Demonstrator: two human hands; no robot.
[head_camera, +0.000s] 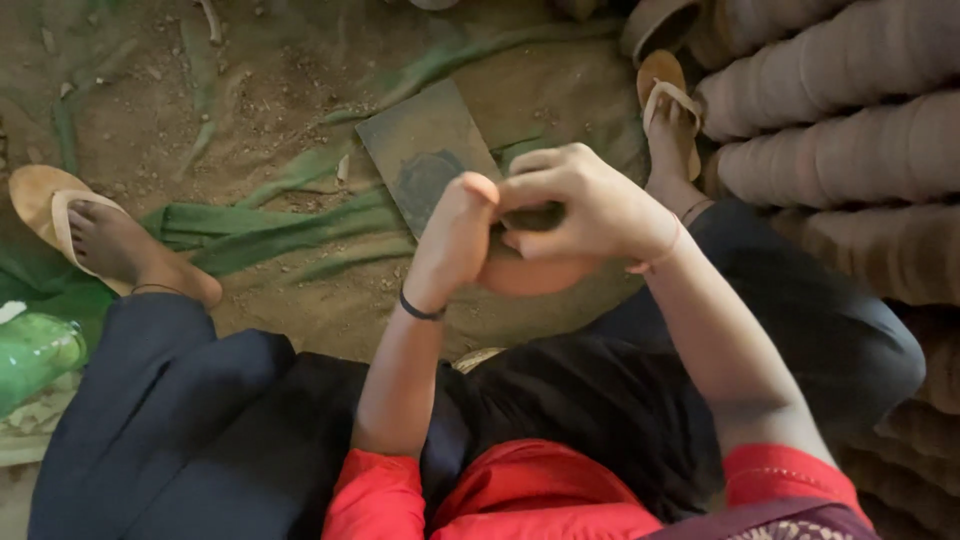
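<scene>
Both my hands meet on a small clay piece (525, 272): left hand (455, 240) cupped against it, right hand (585, 205) curled over the top. Beyond them, a dark flat slab (425, 150) on green cloth (250, 230). Stacked clay pots (840, 110) to my right.

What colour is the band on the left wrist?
Black: a thin band around the wrist below the left hand, seen in the head view.

Two hands (455, 240) at centre, two sandals (45, 205) at nine and one o'clock, one slab (425, 150) at twelve.
</scene>
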